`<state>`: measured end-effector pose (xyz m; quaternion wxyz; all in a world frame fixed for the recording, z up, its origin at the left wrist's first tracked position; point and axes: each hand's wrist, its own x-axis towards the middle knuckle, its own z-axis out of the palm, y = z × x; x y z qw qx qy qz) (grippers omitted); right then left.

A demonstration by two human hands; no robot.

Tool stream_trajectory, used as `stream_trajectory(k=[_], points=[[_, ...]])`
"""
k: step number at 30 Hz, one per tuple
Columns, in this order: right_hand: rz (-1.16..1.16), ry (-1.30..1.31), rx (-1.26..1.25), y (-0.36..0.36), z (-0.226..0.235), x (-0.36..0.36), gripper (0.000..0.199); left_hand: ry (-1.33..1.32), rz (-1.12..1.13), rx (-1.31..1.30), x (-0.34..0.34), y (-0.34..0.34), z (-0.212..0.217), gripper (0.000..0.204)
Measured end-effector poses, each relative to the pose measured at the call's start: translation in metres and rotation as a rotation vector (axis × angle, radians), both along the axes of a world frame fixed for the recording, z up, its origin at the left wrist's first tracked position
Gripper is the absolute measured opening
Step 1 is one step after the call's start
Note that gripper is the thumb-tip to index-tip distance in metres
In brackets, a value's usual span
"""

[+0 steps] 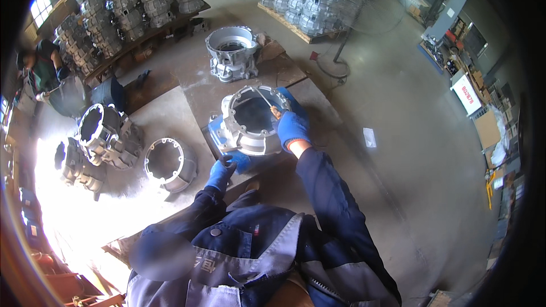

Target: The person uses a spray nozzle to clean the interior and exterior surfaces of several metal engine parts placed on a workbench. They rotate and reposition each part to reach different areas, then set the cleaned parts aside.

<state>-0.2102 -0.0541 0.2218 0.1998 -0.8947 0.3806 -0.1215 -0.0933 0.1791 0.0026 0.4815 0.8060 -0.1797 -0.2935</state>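
Note:
A cast metal housing (259,145), ring-shaped with lugs round its rim, sits on a blue support (242,162) in front of me. My right hand (292,128), in a blue glove, is closed on the orange-brown handle of a thin-shafted hand tool (265,99). The tool's metal shaft slants up and left across the housing's opening; whether its tip touches the metal I cannot tell. My left hand (220,175), also gloved, is low at the near left of the support, fingers loosely bent and apart. No object shows in it.
Another housing (232,57) stands farther back on the table (185,105). To the left are a ring-shaped casting (169,165) and more housings (108,136). Stacked castings (131,5) line the far left, where a person (48,71) works. A fan (364,5) stands beyond the table.

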Motion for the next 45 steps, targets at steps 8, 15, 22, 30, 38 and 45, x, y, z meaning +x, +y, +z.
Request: stream_trajectory(k=[8,15,22,30,38,45], points=[[-0.222,0.053,-0.059,-0.015,-0.009,-0.049,0.032,-0.777,-0.232,0.150,0.051,-0.025,0.109,0.081],[-0.323,0.004,0.081,0.049,0.031,-0.133,0.035,-1.194,-1.024,0.070,0.118,-0.098,0.097,0.099],[-0.576,-0.347,0.767,0.120,0.040,-0.177,0.032,-0.959,-1.293,0.163,0.113,-0.122,0.148,0.061],[-0.645,-0.304,0.835,0.181,0.015,-0.185,0.020,-1.242,-1.028,0.250,0.080,-0.121,0.087,0.074],[-0.845,-0.427,0.858,0.216,-0.040,-0.187,0.039,-0.811,-0.842,0.455,0.020,-0.174,0.118,0.063],[-0.821,-0.157,0.341,0.218,-0.031,-0.150,0.032,-0.689,-1.074,0.231,0.093,-0.200,0.039,0.063]])
